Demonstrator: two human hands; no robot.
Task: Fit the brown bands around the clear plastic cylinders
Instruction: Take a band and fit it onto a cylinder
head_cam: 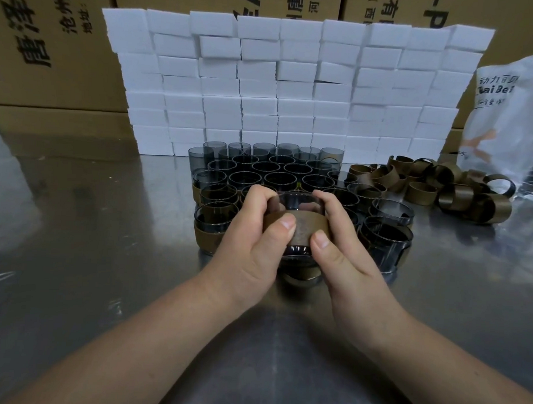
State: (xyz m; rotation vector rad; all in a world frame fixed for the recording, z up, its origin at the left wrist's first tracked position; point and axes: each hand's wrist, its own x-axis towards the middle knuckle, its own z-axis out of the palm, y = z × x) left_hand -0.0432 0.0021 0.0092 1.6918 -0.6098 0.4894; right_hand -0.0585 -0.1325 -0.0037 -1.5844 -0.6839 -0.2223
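Grip: left hand and right hand both curl fingers round one clear cylinder | upright between them, low at tabletop | brown band wraps its middle under both thumbs, probably needs seating | spare bands lie far right, nearer right hand

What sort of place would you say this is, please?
Probably a packing or assembly bench in a warehouse: printed cardboard cartons stand behind a wall of white foam blocks, and many identical clear cylinders sit beside loose brown bands on a metal table.
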